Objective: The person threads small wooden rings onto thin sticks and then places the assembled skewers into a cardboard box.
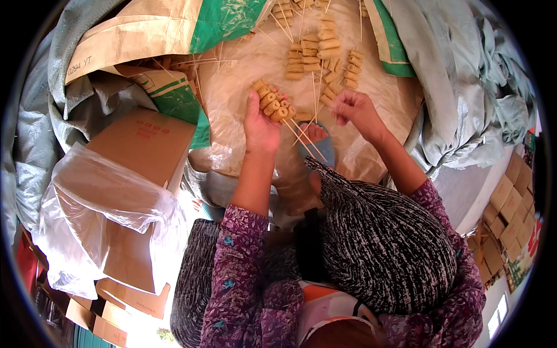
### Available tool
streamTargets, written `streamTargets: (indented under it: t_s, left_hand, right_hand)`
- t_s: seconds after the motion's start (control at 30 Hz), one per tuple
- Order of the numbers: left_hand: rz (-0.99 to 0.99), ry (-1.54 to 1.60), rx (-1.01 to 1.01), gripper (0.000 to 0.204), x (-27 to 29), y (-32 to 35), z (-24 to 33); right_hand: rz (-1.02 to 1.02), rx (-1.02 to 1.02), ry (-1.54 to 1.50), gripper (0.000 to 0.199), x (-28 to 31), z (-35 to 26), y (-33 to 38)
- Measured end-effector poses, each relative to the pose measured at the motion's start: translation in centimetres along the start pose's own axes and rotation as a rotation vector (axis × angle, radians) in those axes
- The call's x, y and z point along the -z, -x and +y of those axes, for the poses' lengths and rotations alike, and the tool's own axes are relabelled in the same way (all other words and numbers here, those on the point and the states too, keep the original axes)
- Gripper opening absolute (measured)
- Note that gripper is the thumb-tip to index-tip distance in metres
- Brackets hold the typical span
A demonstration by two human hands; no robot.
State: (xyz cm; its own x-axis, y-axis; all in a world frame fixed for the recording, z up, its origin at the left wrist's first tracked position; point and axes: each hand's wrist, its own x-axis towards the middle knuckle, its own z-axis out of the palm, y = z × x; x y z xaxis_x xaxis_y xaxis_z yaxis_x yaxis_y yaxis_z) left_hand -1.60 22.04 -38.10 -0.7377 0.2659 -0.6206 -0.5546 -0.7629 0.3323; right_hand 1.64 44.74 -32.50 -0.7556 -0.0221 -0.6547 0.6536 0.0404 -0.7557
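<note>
Purple floral sleeves are leading up from the lower edge to two hands working apart above the person's lap: the left hand (260, 124) is closing around a bundle of skewers (276, 105) already loaded with tan cylindrical pieces, their bare sticks jutting down toward the right, while the right hand (355, 110) is pinching something thin, probably a single stick, though I cannot tell for certain. Threading looks to be under way, so the next move is probably calling for another loose piece from the finished rows (321, 51) lying on the pale sheet (243, 75) just beyond both hands.
</note>
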Motion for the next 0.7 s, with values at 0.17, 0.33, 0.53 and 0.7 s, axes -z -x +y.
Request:
streamTargets:
  t_s: [0.17,0.33,0.53,0.7]
  left_hand:
    - [0.040,-0.019,-0.064,0.057,-1.5,0.4,0.6]
    - [0.027,0.042,-0.052,0.060,-1.2,0.6,0.7]
    - [0.008,-0.153,-0.147,0.045,-1.2,0.6,0.5]
    - [0.053,-0.206,-0.239,0.035,-1.2,0.8,0.9]
  right_hand:
    - [-0.162,0.100,0.197,0.021,-5.0,-0.8,4.9]
    - [-0.153,0.225,0.646,0.018,-5.4,-0.1,5.0]
    - [-0.172,0.250,0.825,0.020,-5.5,0.5,5.1]
    - [-0.215,0.269,0.691,0.025,-4.7,-1.1,3.7]
